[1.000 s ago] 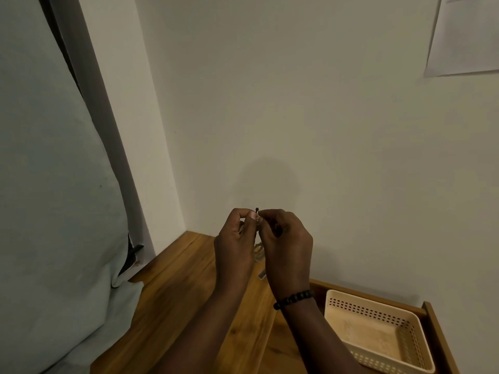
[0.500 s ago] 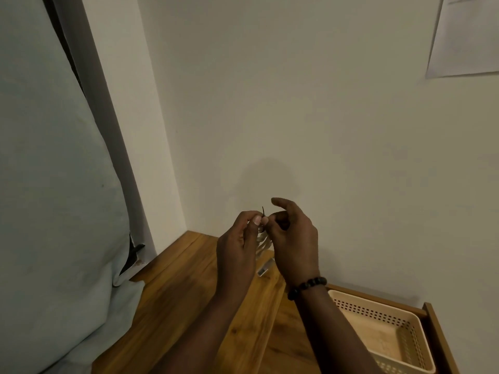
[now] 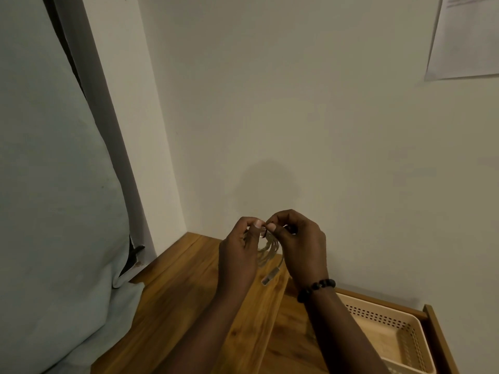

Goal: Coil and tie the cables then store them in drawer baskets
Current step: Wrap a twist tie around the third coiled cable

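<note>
A coiled white cable [image 3: 268, 251] hangs between my two hands above the wooden top [image 3: 189, 287], its USB plug [image 3: 270, 276] dangling below. My left hand [image 3: 239, 255] and my right hand [image 3: 299, 247] meet fingertip to fingertip at the top of the coil, both pinching a thin dark tie [image 3: 265, 233] wrapped there. Most of the coil is hidden behind my fingers. A beige perforated basket [image 3: 415, 336] sits in the open drawer at the lower right.
The wooden drawer's side [image 3: 440, 338] frames the basket. A pale cloth-covered shape [image 3: 54, 211] fills the left side. A paper sheet [image 3: 464, 36] is stuck on the wall at the upper right. The wall stands close behind my hands.
The tie's end that stuck up above my fingertips now curls down between them. My right hand's fingers, spread half a second ago, have curled back in. The hands stayed in place.
</note>
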